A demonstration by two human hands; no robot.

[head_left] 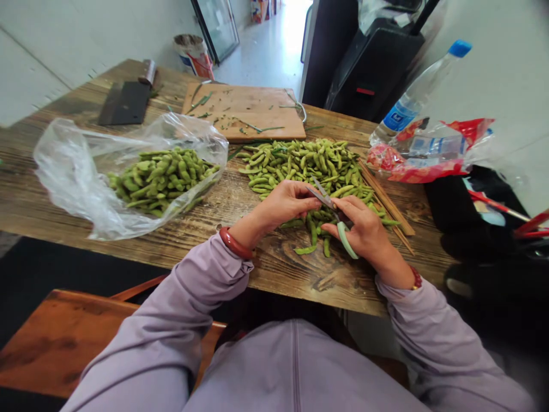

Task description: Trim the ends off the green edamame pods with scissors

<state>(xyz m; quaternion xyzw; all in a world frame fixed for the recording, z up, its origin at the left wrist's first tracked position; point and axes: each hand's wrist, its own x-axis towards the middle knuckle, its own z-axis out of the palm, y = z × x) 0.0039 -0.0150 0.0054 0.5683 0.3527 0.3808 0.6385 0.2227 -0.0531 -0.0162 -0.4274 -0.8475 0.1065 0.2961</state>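
Observation:
My right hand (362,226) is closed around a pair of scissors (346,240) with pale green handles. Their blades are parted and point up and left, toward my left hand (285,201). The left thumb and fingers are pinched together right at the blades; whatever they pinch is hidden. Beneath and beyond both hands spreads a heap of green soybean pods (300,160), with a few loose ones near the front. To the left, a clear plastic bag (77,171) lies open with more soybean pods (158,177) inside it.
Behind the heap lies a wooden cutting board (253,103) with green scraps, and a cleaver (124,103) rests at the far left. Chopsticks (388,200) lie right of the pods. A water bottle (412,103), red-and-clear packaging (433,154) and a black holder (454,206) stand at the right.

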